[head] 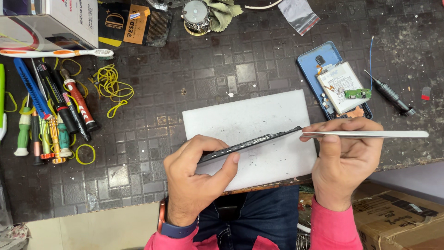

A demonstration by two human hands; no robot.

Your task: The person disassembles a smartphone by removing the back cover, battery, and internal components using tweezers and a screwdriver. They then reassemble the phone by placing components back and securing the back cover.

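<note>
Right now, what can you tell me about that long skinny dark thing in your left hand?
It is a thin dark phone part, seen edge-on, a long flat strip with small metal bits along its edge. It tilts up to the right above the white pad. The left hand pinches its lower end. At its upper end, the tip of the silver tweezers, held by the right hand, meets it.

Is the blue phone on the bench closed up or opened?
Opened: the blue phone lies back-off, its battery and small green board exposed.
</note>
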